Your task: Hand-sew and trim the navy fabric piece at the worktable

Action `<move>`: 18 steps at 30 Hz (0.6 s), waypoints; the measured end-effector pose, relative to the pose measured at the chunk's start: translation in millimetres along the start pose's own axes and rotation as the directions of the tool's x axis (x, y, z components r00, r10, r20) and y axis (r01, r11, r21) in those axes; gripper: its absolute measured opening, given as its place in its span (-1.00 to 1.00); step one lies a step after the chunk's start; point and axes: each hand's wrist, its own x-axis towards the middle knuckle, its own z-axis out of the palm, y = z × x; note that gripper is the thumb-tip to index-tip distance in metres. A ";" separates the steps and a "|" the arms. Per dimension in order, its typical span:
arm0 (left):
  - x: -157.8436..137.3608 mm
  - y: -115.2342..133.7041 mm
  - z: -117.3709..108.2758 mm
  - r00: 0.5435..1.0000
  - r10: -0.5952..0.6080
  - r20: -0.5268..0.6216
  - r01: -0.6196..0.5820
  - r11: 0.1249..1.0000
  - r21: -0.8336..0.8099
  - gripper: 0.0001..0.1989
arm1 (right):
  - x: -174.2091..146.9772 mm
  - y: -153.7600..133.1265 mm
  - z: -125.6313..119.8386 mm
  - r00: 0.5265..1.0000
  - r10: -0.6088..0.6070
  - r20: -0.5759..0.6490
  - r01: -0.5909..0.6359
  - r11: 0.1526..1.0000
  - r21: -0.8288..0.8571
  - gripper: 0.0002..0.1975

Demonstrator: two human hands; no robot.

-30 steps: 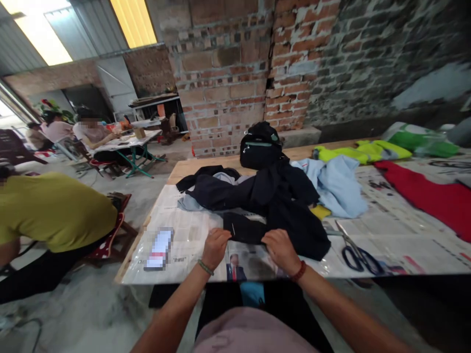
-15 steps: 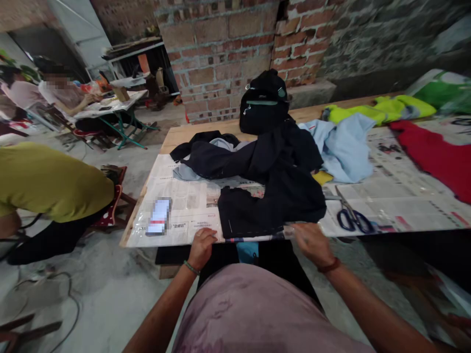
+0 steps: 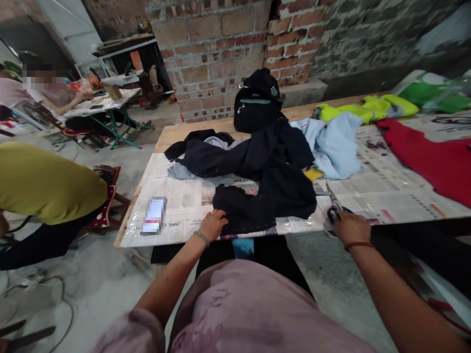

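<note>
A black piece of cloth, part of a heap of dark fabric, lies spread at the table's near edge, with white stitches along its lower border. My left hand is at its left corner, fingers closed on the fabric edge. To the right, my right hand is closed around the handles of a pair of dark-handled scissors. Their blades point away from me, resting on the newspaper, and my fingers partly cover the handles.
Newspaper under clear plastic covers the table. A phone lies at left, a black backpack at the back. Light blue cloth, red cloth and a neon yellow garment lie rightward. A person in yellow-green sits close by at left.
My right hand has left the cloth's lower right edge and moved right onto the scissors' handles. My left hand has shifted slightly right and up, onto the cloth's corner.
</note>
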 end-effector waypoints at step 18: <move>-22.5 2.8 1.8 0.990 -0.116 0.086 0.116 0.993 -0.001 -0.74 | -0.2 8.7 -17.6 0.943 0.078 0.322 -0.108 0.991 0.077 -0.60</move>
